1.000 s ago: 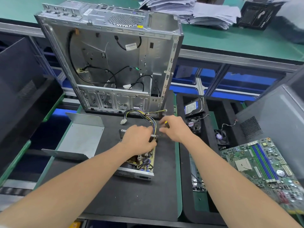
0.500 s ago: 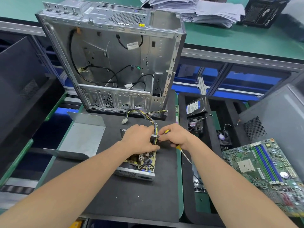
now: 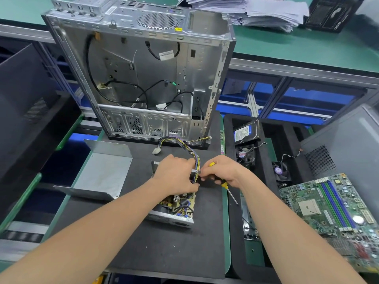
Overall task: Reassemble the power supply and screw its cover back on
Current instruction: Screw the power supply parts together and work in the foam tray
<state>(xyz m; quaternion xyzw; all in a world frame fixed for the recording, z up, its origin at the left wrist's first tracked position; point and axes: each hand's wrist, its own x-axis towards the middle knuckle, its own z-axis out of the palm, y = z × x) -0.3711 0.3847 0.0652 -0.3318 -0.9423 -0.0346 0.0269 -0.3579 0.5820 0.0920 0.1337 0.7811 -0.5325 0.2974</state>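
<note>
The open power supply (image 3: 180,210) lies on the black mat, its circuit board showing. A bundle of coloured wires (image 3: 180,142) runs from it toward the case. My left hand (image 3: 176,175) rests on top of the supply, fingers curled round the wire bundle at its far right corner. My right hand (image 3: 222,172) grips a yellow-handled screwdriver (image 3: 228,189) in the palm, shaft pointing back toward me, while its fingertips touch a small metal tab beside the wires. The grey metal cover (image 3: 102,175) lies to the left on the mat.
An empty computer case (image 3: 143,74) stands upright behind the supply. To the right, a foam tray holds a hard drive (image 3: 245,133) and two fans (image 3: 245,155). A motherboard (image 3: 332,218) lies at far right. Dark panels lean at left.
My right hand has drawn in toward the wire bundle beside my left hand, and the screwdriver shaft now points back toward me. The left hand has stayed on the supply.
</note>
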